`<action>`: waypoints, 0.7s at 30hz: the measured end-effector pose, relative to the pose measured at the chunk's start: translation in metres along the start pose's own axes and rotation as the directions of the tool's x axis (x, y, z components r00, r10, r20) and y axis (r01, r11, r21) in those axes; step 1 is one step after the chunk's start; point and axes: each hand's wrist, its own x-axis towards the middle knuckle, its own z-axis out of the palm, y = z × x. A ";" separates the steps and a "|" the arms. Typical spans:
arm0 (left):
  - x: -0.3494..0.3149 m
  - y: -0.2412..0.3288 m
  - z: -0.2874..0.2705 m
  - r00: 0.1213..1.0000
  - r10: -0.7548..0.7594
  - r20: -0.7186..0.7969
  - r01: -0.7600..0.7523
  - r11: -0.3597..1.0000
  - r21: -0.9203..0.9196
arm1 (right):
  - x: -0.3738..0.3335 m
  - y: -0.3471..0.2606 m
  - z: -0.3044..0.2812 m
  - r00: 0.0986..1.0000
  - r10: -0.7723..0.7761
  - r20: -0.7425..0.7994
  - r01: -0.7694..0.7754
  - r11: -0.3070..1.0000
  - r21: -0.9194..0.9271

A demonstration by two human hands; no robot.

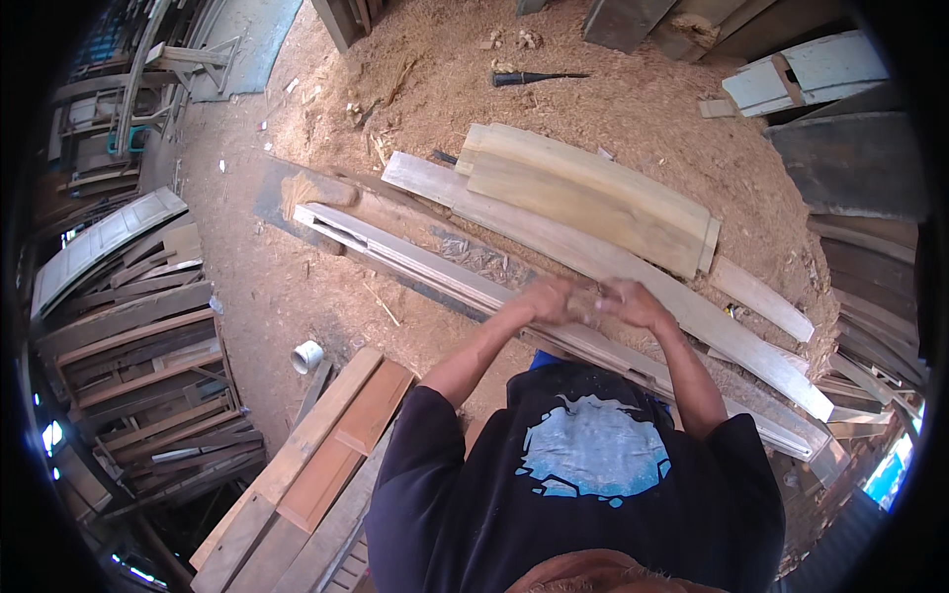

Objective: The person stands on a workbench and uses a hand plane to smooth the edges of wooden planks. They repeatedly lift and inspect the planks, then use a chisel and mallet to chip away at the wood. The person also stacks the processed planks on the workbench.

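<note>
Long, narrow grooved timbers (pixel 415 255) lie side by side on a low wooden bench (pixel 371 201) in front of me, running from far left to near right. Over their middle, my left hand (pixel 552 299) and my right hand (pixel 633 303) are close together, fingers turned toward each other. Motion smears the fingers of both, so I cannot make out whether they hold anything small. Wood shavings (pixel 474 255) are heaped on the bench beside the timbers. Just beyond lies a long pale plank (pixel 593 252), with a wide yellowish board (pixel 583 198) behind it.
Sawdust (pixel 415 59) covers the floor, where a dark pointed tool (pixel 534 77) lies. Nearer on the left are a white pipe piece (pixel 306 357) and panelled reddish wood (pixel 326 474). Stacked lumber (pixel 148 346) lines the left side; dark boards (pixel 850 163) stand at right.
</note>
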 end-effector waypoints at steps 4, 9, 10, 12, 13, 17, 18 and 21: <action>0.043 -0.099 -0.081 0.841 -0.212 -0.498 0.299 0.949 0.100 | 0.050 0.018 -0.030 0.873 0.244 -0.421 -0.210 0.969 0.127; 0.100 -0.250 -0.136 0.631 -0.372 -0.681 0.620 0.770 0.153 | 0.060 0.062 -0.052 0.828 0.303 -0.471 -0.372 0.927 -0.057; 0.109 -0.272 -0.144 0.644 -0.405 -0.649 0.636 0.755 0.160 | 0.055 0.072 -0.055 0.827 0.319 -0.462 -0.401 0.912 -0.088; 0.118 -0.294 -0.152 0.680 -0.448 -0.580 0.563 0.826 0.022 | 0.045 0.094 -0.055 0.804 0.387 -0.451 -0.455 0.889 -0.046; 0.127 -0.321 -0.151 0.696 -0.480 -0.534 0.515 0.852 -0.094 | 0.042 0.100 -0.055 0.800 0.405 -0.443 -0.465 0.885 -0.031; 0.143 -0.316 -0.157 0.593 -0.588 -0.550 0.553 0.794 -0.252 | 0.035 0.112 -0.043 0.777 0.475 -0.413 -0.509 0.860 0.030; 0.143 -0.304 -0.159 0.587 -0.582 -0.563 0.549 0.797 -0.252 | 0.034 0.112 -0.041 0.771 0.473 -0.427 -0.520 0.854 0.008; 0.135 -0.255 -0.164 0.572 -0.586 -0.574 0.567 0.788 -0.241 | 0.048 0.106 -0.033 0.742 0.422 -0.521 -0.538 0.839 -0.087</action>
